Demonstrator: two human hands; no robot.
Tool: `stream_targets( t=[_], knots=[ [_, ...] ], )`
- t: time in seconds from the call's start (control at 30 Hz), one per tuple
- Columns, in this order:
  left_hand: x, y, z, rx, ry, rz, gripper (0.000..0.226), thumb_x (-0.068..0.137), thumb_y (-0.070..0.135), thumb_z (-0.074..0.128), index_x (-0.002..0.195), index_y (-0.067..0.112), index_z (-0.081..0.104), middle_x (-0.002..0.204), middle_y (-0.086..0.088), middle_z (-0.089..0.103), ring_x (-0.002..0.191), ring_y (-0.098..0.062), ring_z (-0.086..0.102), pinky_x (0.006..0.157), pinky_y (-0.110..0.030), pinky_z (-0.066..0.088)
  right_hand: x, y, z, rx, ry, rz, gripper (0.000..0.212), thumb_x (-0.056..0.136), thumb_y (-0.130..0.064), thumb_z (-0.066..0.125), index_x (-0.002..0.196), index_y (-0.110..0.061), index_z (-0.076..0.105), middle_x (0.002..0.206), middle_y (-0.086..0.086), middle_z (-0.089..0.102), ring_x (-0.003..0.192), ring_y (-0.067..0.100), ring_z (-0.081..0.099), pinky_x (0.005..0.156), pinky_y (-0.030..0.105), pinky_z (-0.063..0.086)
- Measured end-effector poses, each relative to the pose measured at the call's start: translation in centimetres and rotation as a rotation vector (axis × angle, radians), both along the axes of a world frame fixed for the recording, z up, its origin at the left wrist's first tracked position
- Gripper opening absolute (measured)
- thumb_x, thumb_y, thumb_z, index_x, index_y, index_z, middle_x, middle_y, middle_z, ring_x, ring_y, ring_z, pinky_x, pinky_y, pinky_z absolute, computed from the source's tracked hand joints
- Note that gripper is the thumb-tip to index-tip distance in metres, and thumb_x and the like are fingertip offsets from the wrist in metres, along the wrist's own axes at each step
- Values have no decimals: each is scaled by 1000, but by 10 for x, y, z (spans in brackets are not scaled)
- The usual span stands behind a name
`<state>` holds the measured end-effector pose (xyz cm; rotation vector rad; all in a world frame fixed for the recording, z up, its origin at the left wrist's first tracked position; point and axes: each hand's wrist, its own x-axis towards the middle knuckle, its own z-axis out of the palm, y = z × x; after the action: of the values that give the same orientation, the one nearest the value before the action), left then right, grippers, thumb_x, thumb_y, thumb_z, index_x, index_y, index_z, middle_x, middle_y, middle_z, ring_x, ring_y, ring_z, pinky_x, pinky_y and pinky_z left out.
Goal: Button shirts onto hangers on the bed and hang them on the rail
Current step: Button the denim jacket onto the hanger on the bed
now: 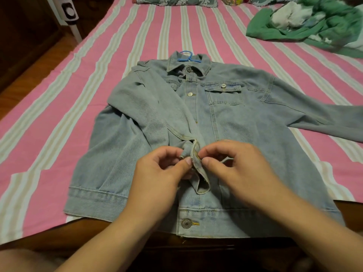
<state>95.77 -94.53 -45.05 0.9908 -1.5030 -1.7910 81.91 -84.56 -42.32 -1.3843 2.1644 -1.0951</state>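
A light blue denim shirt (245,122) lies face up on the bed, collar away from me. A blue hanger (186,55) pokes out of its collar. Its left sleeve is folded across the chest. My left hand (159,173) and my right hand (235,169) meet at the middle of the front placket (198,165). Each pinches a raised fold of the placket between thumb and fingers. The metal buttons near the collar (190,94) and on the hem band (186,223) look fastened. The spot between my fingertips is hidden by fabric.
The bed carries a pink and white striped sheet (137,46). A heap of green and white clothes (314,22) lies at the far right. Pillows (176,1) sit at the head. A dark wooden bed edge (196,246) runs under my arms. A white fan stand (68,14) is far left.
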Motion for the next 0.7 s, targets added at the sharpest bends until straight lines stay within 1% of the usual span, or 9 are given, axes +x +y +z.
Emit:
stream_targets(
  t=[0.07,0.2,0.3,0.37,0.4,0.47,0.53,0.6,0.7],
  knots=[
    [0,-2,1,62,31,-27,12,83,-3,75,91,4,69,83,-22,73,70,-24,70,67,-26,61,1,-2,-4,-57,51,9,18,86,-19,77,85,-36,73,80,-20,70,80,-1,66,72,11,47],
    [0,-4,0,78,15,-49,12,83,-3,75,92,3,71,87,-25,73,73,-25,71,68,-25,61,3,-6,-16,-86,96,36,14,83,-16,80,85,-26,71,75,-14,66,75,4,63,68,13,47],
    [0,-4,-2,59,-12,-45,14,84,-2,76,95,4,71,90,-25,72,79,-29,73,74,-29,62,6,-8,-18,-66,3,-1,17,82,-12,80,83,-25,69,70,-11,64,68,4,61,64,9,44],
    [1,-2,-3,-2,-44,-53,14,84,1,77,95,9,72,88,-18,75,85,-33,75,81,-37,62,7,-8,-19,-48,-56,-30,20,82,-11,81,80,-25,67,67,-11,63,64,2,59,62,9,43],
    [1,0,-3,-41,-65,-62,14,84,7,79,94,13,72,87,-11,76,87,-32,75,83,-40,61,7,-8,-21,-48,-55,-46,21,82,-11,80,79,-26,66,66,-11,62,63,2,58,61,8,43],
    [-1,6,-1,-132,-116,-63,14,82,18,81,92,19,71,82,-2,75,80,-20,73,80,-37,60,7,-8,-25,-67,-10,-73,18,82,-13,77,79,-26,64,65,-12,60,62,2,57,59,9,41],
    [-3,8,-3,-204,-143,-15,13,82,22,80,88,20,69,79,-4,73,72,-16,70,73,-35,58,11,-7,-29,-93,116,-83,14,82,-17,74,80,-25,63,67,-14,58,64,3,56,60,10,40],
    [-4,6,-6,-190,-114,21,9,87,15,77,86,19,68,77,-6,74,70,-21,71,71,-38,58,14,-6,-32,-101,257,-56,15,84,-22,75,82,-27,60,71,-17,54,67,0,53,63,10,39],
    [-1,0,-7,-78,-26,10,10,91,3,71,90,13,68,77,-7,75,64,-18,70,68,-30,59,10,-8,-32,-116,280,-12,15,86,-25,75,87,-28,60,74,-18,54,71,-3,53,66,8,38]
  ],
)
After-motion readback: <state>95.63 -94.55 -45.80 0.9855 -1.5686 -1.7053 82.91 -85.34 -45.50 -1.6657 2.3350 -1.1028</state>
